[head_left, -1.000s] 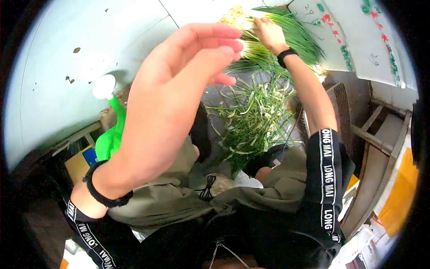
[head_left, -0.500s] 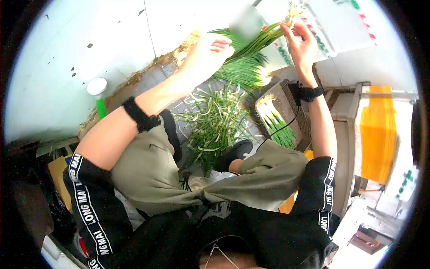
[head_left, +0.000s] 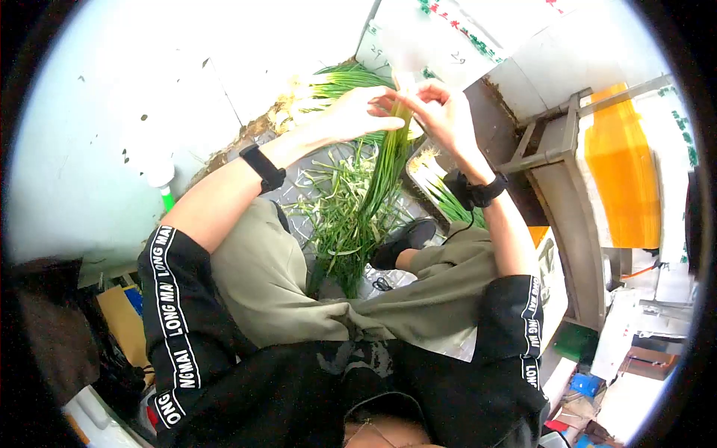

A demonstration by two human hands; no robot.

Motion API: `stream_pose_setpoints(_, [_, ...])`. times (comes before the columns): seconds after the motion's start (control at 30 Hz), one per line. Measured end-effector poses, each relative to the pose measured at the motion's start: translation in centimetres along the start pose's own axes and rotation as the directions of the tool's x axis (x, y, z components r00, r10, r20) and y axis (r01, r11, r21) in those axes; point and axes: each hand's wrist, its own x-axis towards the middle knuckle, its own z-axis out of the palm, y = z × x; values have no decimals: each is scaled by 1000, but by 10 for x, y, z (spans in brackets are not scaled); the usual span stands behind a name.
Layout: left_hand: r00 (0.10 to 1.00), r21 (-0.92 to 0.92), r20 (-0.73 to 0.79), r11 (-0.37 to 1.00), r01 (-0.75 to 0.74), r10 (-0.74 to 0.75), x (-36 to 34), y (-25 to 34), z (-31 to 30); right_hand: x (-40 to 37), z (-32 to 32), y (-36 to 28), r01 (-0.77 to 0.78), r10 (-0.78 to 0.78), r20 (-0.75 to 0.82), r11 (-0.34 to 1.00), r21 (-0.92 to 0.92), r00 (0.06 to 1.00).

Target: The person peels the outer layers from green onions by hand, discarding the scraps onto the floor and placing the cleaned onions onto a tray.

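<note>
A bunch of long green onions hangs down from my hands, its pale root end up between them. My right hand is closed round the bunch near its root end. Against the same end, on its left side, rests my left hand, thumb and fingers pinched close to the stalks; what exactly they hold is too small to tell. Below the bunch, a loose heap of green and yellowish leaves lies on the floor between my feet.
More green onions lie by the wall behind my hands. A tray with trimmed onions is right of the heap. A metal-framed stand and an orange-yellow panel are at the right. A white-topped green object stands left.
The bunch has swung from a slanting position to hanging down. My right hand has moved left and down, and both hands have come together at the root end. The view has shifted.
</note>
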Motion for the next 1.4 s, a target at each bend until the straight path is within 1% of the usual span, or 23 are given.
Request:
stream_pose_setpoints(0.1, [989, 154, 17, 978, 140, -144, 1, 1, 2, -8, 5, 17, -36, 26, 76, 991, 131, 997])
stream_pose_setpoints(0.17, [988, 97, 2, 984, 150, -151, 3, -7, 6, -8, 3, 29, -55, 42, 92, 987, 153, 995])
stream_pose_setpoints(0.23, [987, 48, -7, 985, 163, -163, 6, -12, 6, -9, -1, 37, -61, 7, 137, 917, 394, 991])
stream_pose_setpoints(0.27, [988, 85, -23, 984, 156, -154, 7, -14, 5, -12, -4, 39, -67, 17, 126, 912, 405, 992])
stream_pose_setpoints(0.33, [992, 159, -54, 980, 121, -114, 2, -5, 0, -21, -15, 26, -110, 23, 221, 912, 394, 975])
stream_pose_setpoints(0.4, [993, 178, -48, 977, 114, -107, 6, -14, 1, -22, -11, 40, -85, -1, 208, 910, 405, 978])
stream_pose_setpoints(0.47, [992, 60, -83, 993, 105, -99, 6, -19, 4, -21, -8, 47, -35, -25, 244, 971, 236, 969])
stream_pose_setpoints(0.5, [992, 70, -77, 992, 109, -104, 5, -19, 5, -20, -6, 48, -52, 1, 259, 980, 192, 966])
stream_pose_setpoints(0.53, [994, 51, -82, 996, 79, -75, 4, -17, 7, -20, -5, 46, -46, -6, 251, 978, 202, 968])
stream_pose_setpoints(0.6, [995, 37, -83, 998, 52, -49, 5, -14, 7, -19, -1, 41, 37, -52, 183, 995, 87, 982])
stream_pose_setpoints(0.7, [983, -44, -49, 984, 175, -177, 5, -8, 5, -17, 2, 33, 49, -62, 131, 994, 97, 989])
stream_pose_setpoints(0.77, [983, -81, -64, 982, 169, -174, 5, -7, 6, -15, 5, 35, 44, -56, 118, 994, 103, 991])
stream_pose_setpoints(0.83, [983, -121, -77, 980, 159, -169, 7, -7, 5, -11, 9, 39, -21, -1, 104, 977, 210, 995])
stream_pose_setpoints(0.9, [1000, -14, -4, 1000, 0, 0, 9, -10, 4, -10, 10, 37, -16, -9, 104, 971, 237, 995])
stream_pose_setpoints(0.93, [1000, -14, -4, 1000, -1, 1, 10, -10, 5, -10, 10, 36, -13, -16, 108, 965, 262, 994])
stream_pose_setpoints(1.03, [999, -28, -34, 999, -27, 26, 9, -11, 7, -9, 11, 34, 32, -59, 110, 973, 230, 992])
stream_pose_setpoints(1.13, [991, 22, -121, 998, 59, -56, 9, -14, 0, -6, 12, 36, 136, -144, 42, 978, 159, 989])
stream_pose_setpoints(1.2, [974, 55, -227, 998, 25, -11, 8, -11, 1, -5, 9, 37, 109, -118, 37, 975, 195, 992])
stream_pose_setpoints(1.23, [973, 55, -230, 998, 23, -9, 7, -7, 2, -5, 8, 37, 78, -87, 29, 969, 233, 996])
stream_pose_setpoints(1.27, [967, -7, -241, 997, 82, -81, 6, -3, 3, -5, 8, 36, 80, -89, 29, 969, 232, 996])
stream_pose_setpoints(1.3, [957, -70, -246, 988, 140, -153, 5, 1, 4, -5, 8, 34, 119, -117, -21, 979, 164, 993])
stream_pose_setpoints(1.37, [959, -53, -244, 990, 132, -141, 6, -8, 2, -7, 10, 32, 154, -148, -70, 983, 97, 987])
stream_pose_setpoints(1.4, [962, -38, -241, 992, 124, -129, 7, -8, 2, -6, 12, 32, 278, -281, -108, 960, -39, 954])
